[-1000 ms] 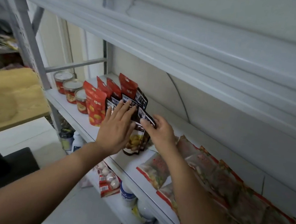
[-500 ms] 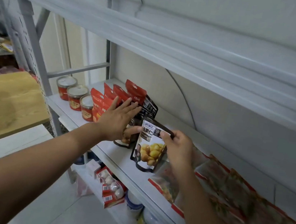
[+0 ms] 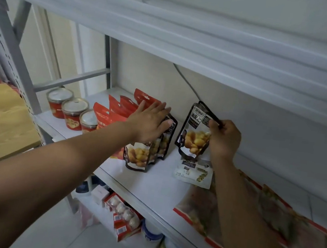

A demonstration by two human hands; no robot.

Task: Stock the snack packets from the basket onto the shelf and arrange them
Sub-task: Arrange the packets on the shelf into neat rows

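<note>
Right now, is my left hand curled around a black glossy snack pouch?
No, the left hand rests flat, fingers straight, on standing black pouches.

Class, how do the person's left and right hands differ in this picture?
The left hand lies flat, fingers straight, on the standing packets; the right hand curls, pinching the top of one black packet. The left touches a row; the right holds a single packet apart from it. Both are bare, over the shelf.
</note>
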